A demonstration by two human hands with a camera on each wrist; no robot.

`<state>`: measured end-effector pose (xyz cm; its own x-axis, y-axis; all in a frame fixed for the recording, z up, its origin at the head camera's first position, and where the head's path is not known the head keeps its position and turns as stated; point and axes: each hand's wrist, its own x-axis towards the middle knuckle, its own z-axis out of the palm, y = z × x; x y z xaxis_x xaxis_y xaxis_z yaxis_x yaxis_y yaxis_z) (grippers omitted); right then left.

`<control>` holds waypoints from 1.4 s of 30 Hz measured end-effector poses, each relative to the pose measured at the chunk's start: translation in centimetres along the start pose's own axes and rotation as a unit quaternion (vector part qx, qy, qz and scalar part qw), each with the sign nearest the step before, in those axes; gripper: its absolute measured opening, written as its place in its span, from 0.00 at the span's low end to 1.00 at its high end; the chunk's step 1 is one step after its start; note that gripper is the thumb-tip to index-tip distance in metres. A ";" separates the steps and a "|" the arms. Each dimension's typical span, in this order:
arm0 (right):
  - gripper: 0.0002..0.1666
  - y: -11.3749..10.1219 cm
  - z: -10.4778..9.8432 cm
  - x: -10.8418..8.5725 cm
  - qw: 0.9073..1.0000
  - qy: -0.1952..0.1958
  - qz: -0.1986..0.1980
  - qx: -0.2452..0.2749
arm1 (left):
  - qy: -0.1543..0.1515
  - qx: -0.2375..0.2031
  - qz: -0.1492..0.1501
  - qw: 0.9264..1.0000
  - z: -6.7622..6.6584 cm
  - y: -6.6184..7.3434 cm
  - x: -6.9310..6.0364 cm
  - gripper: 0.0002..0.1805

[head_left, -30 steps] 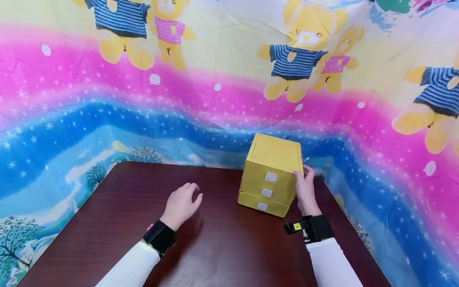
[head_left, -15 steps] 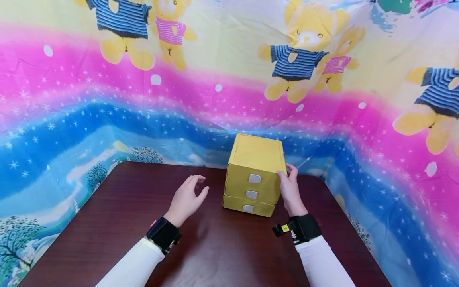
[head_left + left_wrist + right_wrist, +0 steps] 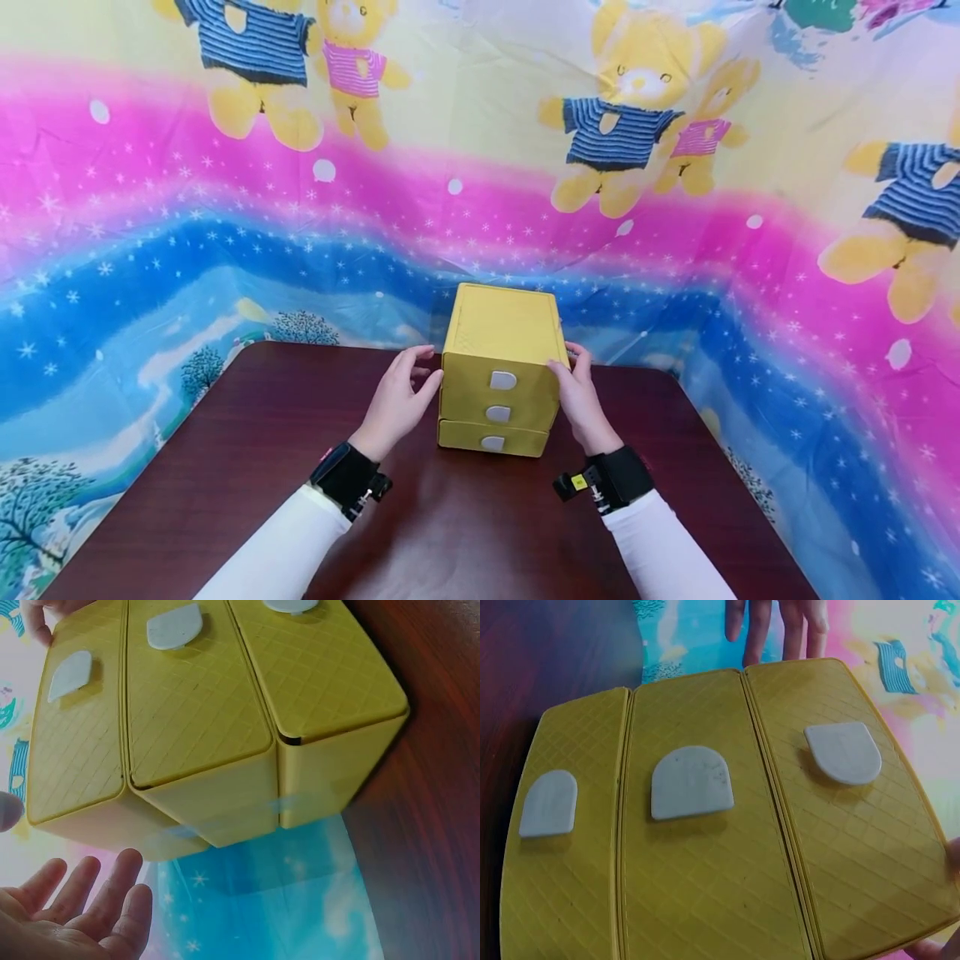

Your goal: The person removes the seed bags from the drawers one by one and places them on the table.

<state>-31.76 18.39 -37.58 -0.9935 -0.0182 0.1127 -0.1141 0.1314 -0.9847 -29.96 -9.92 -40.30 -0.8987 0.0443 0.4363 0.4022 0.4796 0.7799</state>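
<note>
A yellow box with three drawers (image 3: 510,325) stands upright on the dark table, each drawer front bearing a white tab (image 3: 692,784). My right hand (image 3: 583,404) grips its right side, thumb at the front edge and fingers round the side. At the left side of the box is my left hand (image 3: 396,404), its thumb close to the upper front edge; the left wrist view shows those fingers (image 3: 109,896) relaxed, with a gap between them and the drawer unit. All three drawers look closed.
The dark red-brown table (image 3: 262,417) extends around the box. Behind and beside it hangs a patterned cloth (image 3: 420,225) with bears and snowflakes. Black cameras are strapped to both wrists.
The drawer box has moved left across the table with my right hand on it and turned slightly. My left hand has moved right and a little up, up to the box's left side.
</note>
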 end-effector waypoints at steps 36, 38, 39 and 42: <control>0.34 0.5 2.7 1.7 0.999 -0.031 -0.026 -0.021 | 0.019 -0.072 -0.057 0.996 -1.4 -1.2 2.3 0.23; 0.34 0.4 2.8 1.8 0.999 -0.026 -0.026 -0.021 | 0.017 -0.072 -0.057 0.996 -1.5 -1.3 2.4 0.23; 0.34 0.4 2.9 1.8 0.999 -0.025 -0.027 -0.020 | 0.015 -0.074 -0.058 0.995 -1.5 -1.3 2.5 0.23; 0.34 0.3 2.9 2.1 0.999 -0.026 -0.030 -0.019 | 0.014 -0.080 -0.064 0.995 -1.5 -1.2 2.7 0.23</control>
<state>-33.85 15.50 -38.06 -0.9834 -0.0783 0.1636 -0.1747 0.1658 -0.9706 -32.66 -11.71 -39.40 -0.9398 -0.0334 0.3400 0.3100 0.3346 0.8899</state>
